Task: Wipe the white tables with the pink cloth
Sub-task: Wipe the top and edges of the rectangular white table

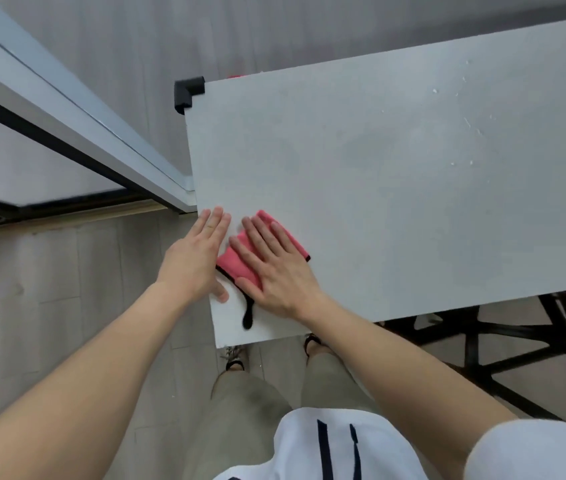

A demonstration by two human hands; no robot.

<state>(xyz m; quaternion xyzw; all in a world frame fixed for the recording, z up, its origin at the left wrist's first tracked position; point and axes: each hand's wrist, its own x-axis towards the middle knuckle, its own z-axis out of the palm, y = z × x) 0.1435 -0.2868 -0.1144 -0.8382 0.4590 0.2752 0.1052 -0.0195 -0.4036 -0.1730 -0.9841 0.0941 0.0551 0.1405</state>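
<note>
The white table (396, 174) fills the upper right of the head view. A folded pink cloth (240, 263) with a black edge and a black hanging loop lies flat near the table's near left corner. My right hand (274, 265) lies flat on top of the cloth, fingers spread and pointing away from me. My left hand (198, 258) rests flat at the table's left edge, fingers together, its thumb side touching the cloth's left side. Small white specks dot the table's far right part.
A black foam guard (188, 93) caps the table's far left corner. A sliding door frame (77, 116) runs diagonally on the left, close to the table edge. Black table legs (503, 348) show below the near edge. Grey wood-look floor (49, 306) lies left.
</note>
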